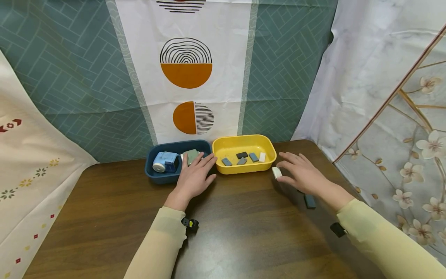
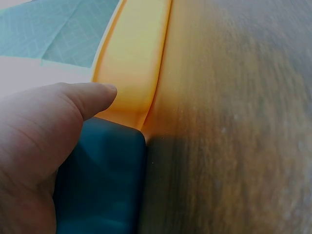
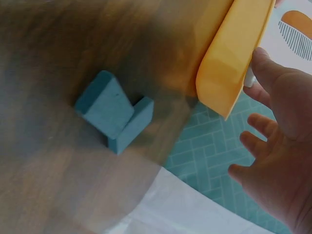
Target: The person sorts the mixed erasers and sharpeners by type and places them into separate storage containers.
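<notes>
Small white rectangular block (image 1: pixel 277 172) lies on the dark brown wooden table (image 1: pixel 244 232), just off the right front corner of the yellow plastic tray (image 1: pixel 223 168) and outside it. The right hand (image 1: pixel 302 175) sits beside this block with fingers spread and fairly straight; the thumb side appears to touch the block, but no closed grip on it is visible in the head view, and in the right wrist view the fingers (image 3: pixel 253 141) are splayed open in the air with only a sliver of white showing at the tray's edge. Behind the right hand, near the wrist, a teal-blue rectangular block (image 1: pixel 309 201) rests on the table; the right wrist view shows two teal blocks (image 3: pixel 114 117) there, touching each other. Inside the yellow tray lie several small flat blocks: grey-blue, dark, teal and one white (image 1: pixel 262 156). The left hand (image 1: pixel 193 176) lies flat with fingers extended over the front right rim of the dark blue plastic tray (image 1: pixel 153 176), which stands touching the yellow one; it holds nothing. The left wrist view shows the thumb (image 2: pixel 92 97) straight above the blue tray's corner. The blue tray contains a light blue and white roller-like device (image 1: pixel 164 162) and a green block (image 1: pixel 191 155). Patterned cloths hang behind the table.
</notes>
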Demonstrator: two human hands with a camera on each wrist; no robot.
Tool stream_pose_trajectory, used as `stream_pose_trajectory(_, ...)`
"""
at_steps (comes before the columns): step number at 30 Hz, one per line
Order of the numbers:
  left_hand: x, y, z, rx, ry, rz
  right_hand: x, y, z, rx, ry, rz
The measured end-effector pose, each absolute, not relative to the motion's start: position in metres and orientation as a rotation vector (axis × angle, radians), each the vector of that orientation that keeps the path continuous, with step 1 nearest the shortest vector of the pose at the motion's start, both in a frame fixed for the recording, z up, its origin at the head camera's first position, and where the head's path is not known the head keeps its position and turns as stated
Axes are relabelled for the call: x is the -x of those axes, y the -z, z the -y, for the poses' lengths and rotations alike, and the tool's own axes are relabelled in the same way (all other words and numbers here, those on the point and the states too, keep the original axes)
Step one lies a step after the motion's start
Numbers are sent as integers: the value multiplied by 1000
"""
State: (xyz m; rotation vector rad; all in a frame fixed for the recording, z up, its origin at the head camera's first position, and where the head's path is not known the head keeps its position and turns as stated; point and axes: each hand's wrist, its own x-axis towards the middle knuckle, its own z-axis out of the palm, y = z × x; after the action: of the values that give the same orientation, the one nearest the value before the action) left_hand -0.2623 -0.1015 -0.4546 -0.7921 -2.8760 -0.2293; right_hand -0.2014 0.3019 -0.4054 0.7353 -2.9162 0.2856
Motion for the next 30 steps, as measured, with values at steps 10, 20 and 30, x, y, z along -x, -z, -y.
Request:
stream_pose_trajectory(10,261,453,101,794,230,2873,218,396,-283,-718,-298,2882)
stream_pose_trajectory(20,261,454,102,795,209,2877,233,391,-267,-674,-288,2889)
stream_pose_trajectory(30,262,455,102,797,210,2864,248,390,-255,-596,-272,2899)
